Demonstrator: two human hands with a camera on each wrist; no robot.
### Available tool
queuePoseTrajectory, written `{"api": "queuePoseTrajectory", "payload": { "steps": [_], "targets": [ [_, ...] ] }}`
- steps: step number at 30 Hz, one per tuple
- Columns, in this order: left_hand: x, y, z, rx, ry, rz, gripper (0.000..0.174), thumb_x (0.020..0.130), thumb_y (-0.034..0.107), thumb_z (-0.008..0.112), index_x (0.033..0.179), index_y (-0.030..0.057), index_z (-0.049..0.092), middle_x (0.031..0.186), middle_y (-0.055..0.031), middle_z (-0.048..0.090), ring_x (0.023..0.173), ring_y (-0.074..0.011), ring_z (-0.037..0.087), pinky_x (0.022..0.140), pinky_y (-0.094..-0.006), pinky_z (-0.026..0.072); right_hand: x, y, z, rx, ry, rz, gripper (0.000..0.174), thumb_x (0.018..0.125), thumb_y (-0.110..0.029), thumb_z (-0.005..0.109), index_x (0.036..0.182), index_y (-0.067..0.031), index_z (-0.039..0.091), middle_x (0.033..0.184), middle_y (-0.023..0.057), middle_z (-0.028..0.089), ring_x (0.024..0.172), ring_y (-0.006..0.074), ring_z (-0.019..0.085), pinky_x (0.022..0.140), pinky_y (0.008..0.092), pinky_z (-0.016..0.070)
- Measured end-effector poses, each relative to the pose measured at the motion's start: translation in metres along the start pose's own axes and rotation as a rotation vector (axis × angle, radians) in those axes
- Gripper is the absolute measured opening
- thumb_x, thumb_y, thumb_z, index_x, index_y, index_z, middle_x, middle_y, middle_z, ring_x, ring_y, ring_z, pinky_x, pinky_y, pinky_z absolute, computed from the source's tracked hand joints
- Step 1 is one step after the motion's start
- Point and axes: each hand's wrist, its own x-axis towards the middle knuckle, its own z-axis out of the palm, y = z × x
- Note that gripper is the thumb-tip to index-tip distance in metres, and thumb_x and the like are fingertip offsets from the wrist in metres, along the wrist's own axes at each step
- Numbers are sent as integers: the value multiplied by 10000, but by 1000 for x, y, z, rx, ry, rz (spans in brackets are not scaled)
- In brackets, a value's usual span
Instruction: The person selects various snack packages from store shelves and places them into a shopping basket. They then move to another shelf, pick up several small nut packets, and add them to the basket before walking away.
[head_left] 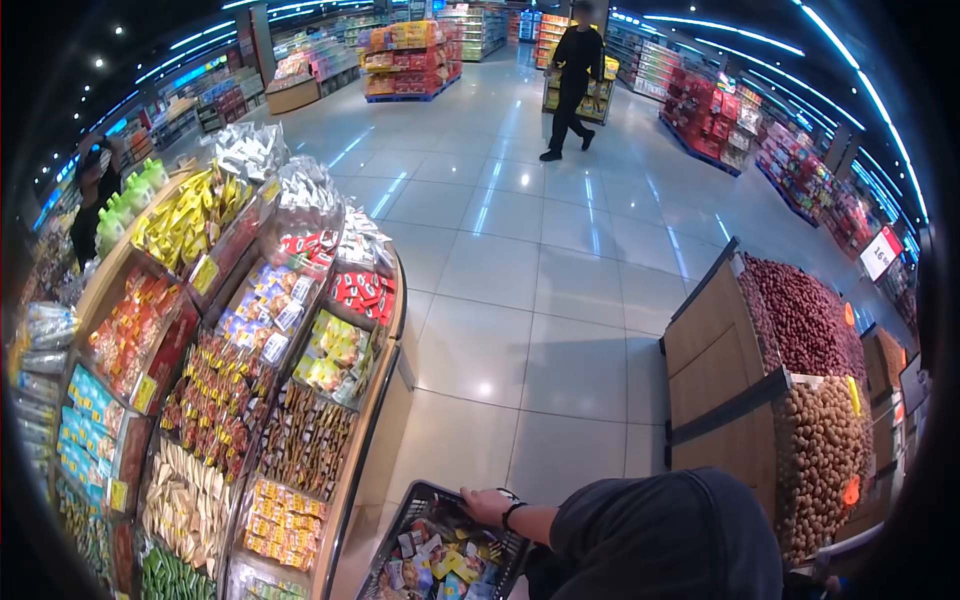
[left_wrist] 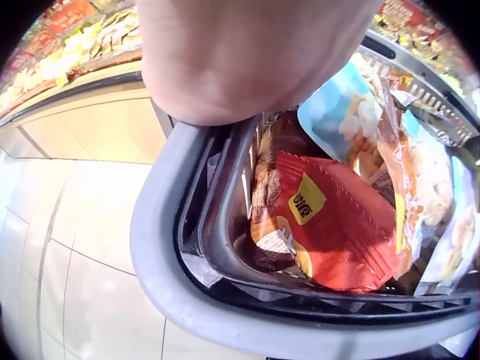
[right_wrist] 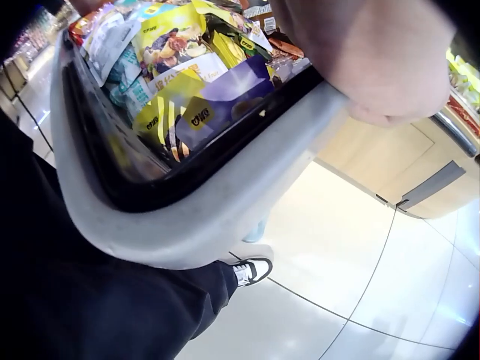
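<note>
Basket (head_left: 440, 492) of packets (head_left: 455, 560) sits low beside the snack display (head_left: 385, 415) in the head view, the right hand (head_left: 487, 506) gripping its rim, the sleeved arm (head_left: 660, 530) angled down and across. In the left wrist view the left hand (left_wrist: 240, 67) lies over a rim corner, fingers hidden, so I cannot tell their state. In the right wrist view that hand crosses the grey rim; the step looks like carrying, calling for a firm, level hold.

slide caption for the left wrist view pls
Left hand at the edge of a grey-rimmed basket with a red packet and other packets inside, above a pale tiled floor.
</note>
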Motion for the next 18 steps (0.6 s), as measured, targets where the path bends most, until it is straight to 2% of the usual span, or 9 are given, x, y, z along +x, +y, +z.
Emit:
{"api": "queuePoseTrajectory", "payload": {
  "steps": [18],
  "targets": [
    [-36, -66, -4, -11, 15, -143, 562, 943, 466, 557, 802, -69, 662, 653, -250, 630, 570, -412, 603, 522, -494, 472, -1, 1, 6, -43, 60, -21, 331, 965, -353, 530, 1042, -34, 480, 807, 238, 667, 728, 449, 644, 666, 546, 508]
  ]
}}
